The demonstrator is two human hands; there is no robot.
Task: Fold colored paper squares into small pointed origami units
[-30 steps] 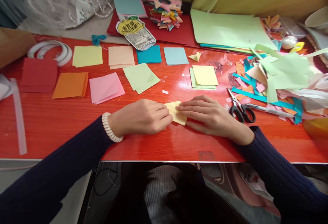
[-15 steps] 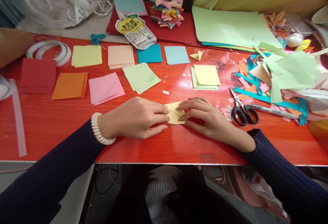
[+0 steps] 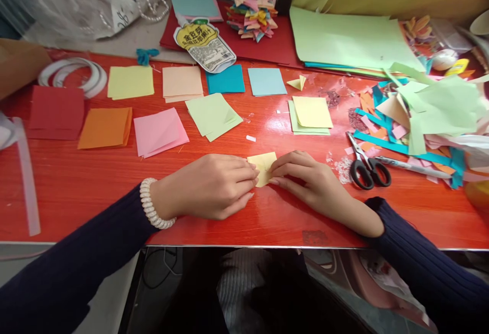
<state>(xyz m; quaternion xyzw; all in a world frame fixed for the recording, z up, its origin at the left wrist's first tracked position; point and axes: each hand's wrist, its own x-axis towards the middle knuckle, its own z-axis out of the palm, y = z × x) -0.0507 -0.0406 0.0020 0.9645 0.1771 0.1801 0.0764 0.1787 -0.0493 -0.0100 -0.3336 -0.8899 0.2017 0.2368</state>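
A small square of pale yellow paper (image 3: 264,165) lies on the red tabletop, between my two hands. My left hand (image 3: 216,185), with a coiled white band at the wrist, has its fingers together on the paper's left edge. At the opposite edge, my right hand (image 3: 301,173) grips the paper between thumb and fingers. A faint crease shows on the paper; its side edges are partly hidden under the fingertips. Behind it sits a pale yellow pad of sheets (image 3: 313,112) over light green ones. A small folded yellow piece (image 3: 298,83) rests farther back.
Black-handled scissors (image 3: 364,166) and a pen (image 3: 412,166) lie right of my right hand, beside a heap of paper scraps (image 3: 439,105). Squares of pink (image 3: 160,133), orange (image 3: 105,128) and light green paper (image 3: 212,116) are spread behind my left hand. A drink pouch (image 3: 208,46) lies farther back.
The loose flap seen under my right fingers now lies flat or is hidden. The paper has turned slightly, and my left fingers have curled closer together.
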